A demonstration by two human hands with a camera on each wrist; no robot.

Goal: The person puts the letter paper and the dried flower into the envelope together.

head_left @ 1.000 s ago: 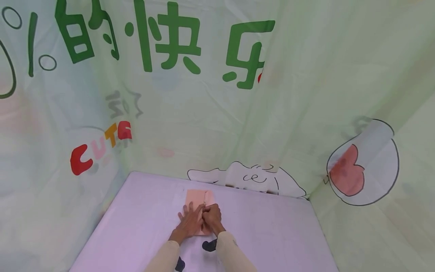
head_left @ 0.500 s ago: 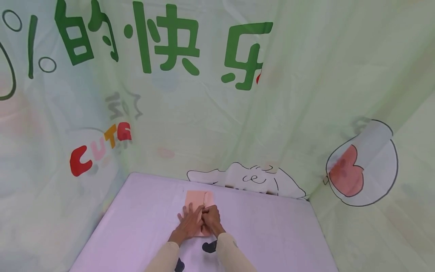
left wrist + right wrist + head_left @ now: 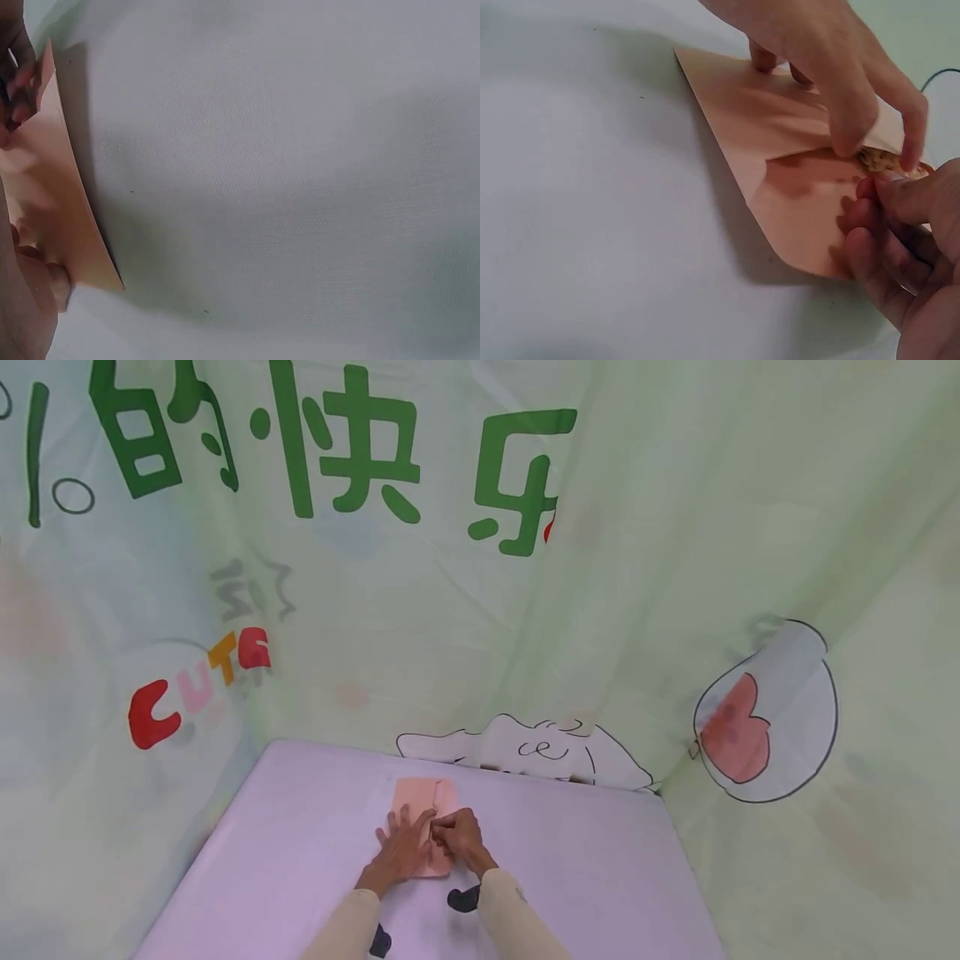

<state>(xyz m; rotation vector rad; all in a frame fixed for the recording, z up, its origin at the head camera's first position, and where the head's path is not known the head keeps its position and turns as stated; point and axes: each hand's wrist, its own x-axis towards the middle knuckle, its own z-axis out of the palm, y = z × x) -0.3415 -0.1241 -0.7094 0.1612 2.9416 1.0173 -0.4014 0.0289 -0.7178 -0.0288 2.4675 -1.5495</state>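
A peach-pink paper envelope [image 3: 414,792] lies on the table with a long opening along its right part. My left hand [image 3: 402,852] presses on it with fingers spread, the thumb and index fingertip at the opening's edge. At that opening my right hand [image 3: 463,842] has curled fingers, and its thumb and fingertips pinch together. The right wrist view shows a small brown patterned piece [image 3: 881,159] in the slot, right at those pinching fingertips; most of it is hidden. In the left wrist view the envelope's edge [image 3: 52,180] lifts slightly and casts a shadow.
The pale lilac tabletop [image 3: 585,868] surrounds the envelope. Behind it hangs a light green cloth [image 3: 420,635] with large green characters and drawings. A dark object [image 3: 463,900] sits beside the right sleeve, another dark object [image 3: 380,942] beside the left sleeve.
The head view has turned slightly right. My right hand has shifted a little rightward relative to the envelope, showing its pinching fingertips more clearly. The left hand stays in place on the envelope.
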